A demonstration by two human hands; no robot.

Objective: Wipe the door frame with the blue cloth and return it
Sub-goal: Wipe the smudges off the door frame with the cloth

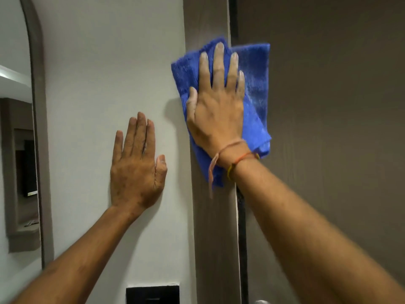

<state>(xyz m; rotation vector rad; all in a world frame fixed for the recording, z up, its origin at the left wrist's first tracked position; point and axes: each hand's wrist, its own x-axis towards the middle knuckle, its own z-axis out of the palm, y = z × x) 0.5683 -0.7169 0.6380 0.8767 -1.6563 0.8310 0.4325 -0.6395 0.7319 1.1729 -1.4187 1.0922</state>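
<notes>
Fingers [219,62] of right hand [217,110] flat, pressing blue cloth [256,84] over door frame [210,227].

White wall [105,62] across the centre-left, evenly lit. Arched mirror [15,150] with grey-brown rim along the left edge, reflecting a dim room with dark furniture and a bright strip near the top. Black switch plate [152,294] at the lower centre. Brown wood-grain door [328,106] filling the right half, metal handle [260,302] just showing at the bottom edge.
</notes>
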